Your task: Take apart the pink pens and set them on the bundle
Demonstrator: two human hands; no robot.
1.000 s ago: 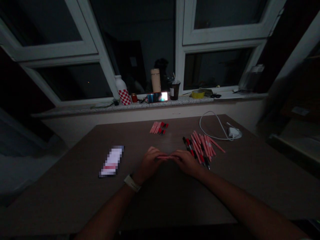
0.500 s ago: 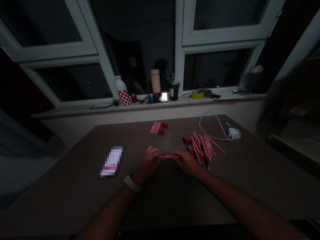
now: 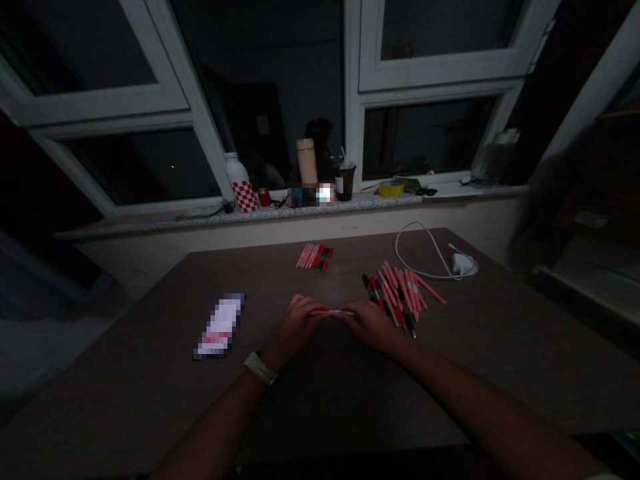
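Both my hands meet over the middle of a brown table [image 3: 150,387] in dim light. My left hand [image 3: 294,327], with a pale watch on the wrist, and my right hand [image 3: 370,325] each pinch one end of a pink pen [image 3: 333,312] held level between them. Just right of my right hand lies a loose heap of pink pens [image 3: 400,293] with red and black ends. A smaller bunch of pink pens [image 3: 314,256] lies farther back, near the table's far edge.
A flat blurred card or packet [image 3: 219,327] lies left of my left hand. A white cable with charger [image 3: 453,262] rests at the back right. The windowsill holds a checkered bottle [image 3: 241,183], a tall flask [image 3: 307,162], a dark cup [image 3: 345,180] and a tape roll [image 3: 391,189].
My hands stay together on the pink pen, with hardly any shift. The view has drifted slightly, so everything sits a little to the left.
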